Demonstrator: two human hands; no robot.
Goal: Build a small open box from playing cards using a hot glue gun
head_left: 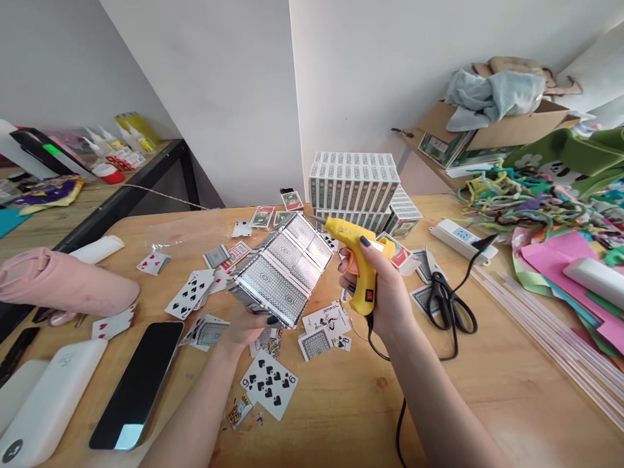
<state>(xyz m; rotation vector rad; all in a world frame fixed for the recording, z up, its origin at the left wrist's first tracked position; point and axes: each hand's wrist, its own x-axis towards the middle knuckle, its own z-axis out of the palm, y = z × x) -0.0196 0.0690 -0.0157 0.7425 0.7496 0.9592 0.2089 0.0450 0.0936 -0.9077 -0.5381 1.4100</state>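
Observation:
My left hand (248, 327) grips a box built of playing cards (285, 270) from below, card backs facing up, tilted above the table. In my right hand (380, 279) is a yellow glue gun (358, 247), my fingers wrapped round its handle near the orange trigger. Its nozzle points left, close to the box's upper right edge; whether they touch I cannot tell. Loose cards lie beneath, among them a nine of spades (270, 383), a joker (327, 320) and cut scraps (240, 411). The fingers under the box are partly hidden.
Stacked card packs (353, 185) stand at the back. On the right lie black-handled scissors (446, 302), a power strip (463, 240), clear glue sticks (550, 351) and coloured paper (560, 273). A phone (139, 383), a white power bank (53, 403) and a pink pouch (73, 286) are left.

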